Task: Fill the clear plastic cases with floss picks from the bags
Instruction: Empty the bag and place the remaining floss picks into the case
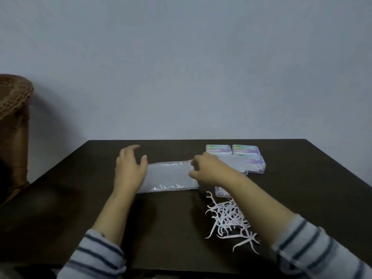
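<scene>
Broadly, a dark table (60,208) fills the lower frame, set against a pale wall (181,57); a wicker chair (14,101) stands at the far left. Clear plastic bag (169,177) lies flat near table centre, a few floss picks visible inside along its near edge. Left hand (128,168) sits at the bag's left end — fingers spread and raised, thumb at the bag's edge, gripping nothing that I can make out. Right hand (209,168) is at the bag's right end, fingers curled and pinching the plastic there. Both forearms show striped sleeves (96,256).

Clear plastic cases (245,158) sit grouped at the far right, with printed labels, touching one another; one more case (221,191) lies nearer, partly hidden under the right forearm. Loose pile of white floss picks (227,218) is scattered on the table just this side of that case — outside any case.
</scene>
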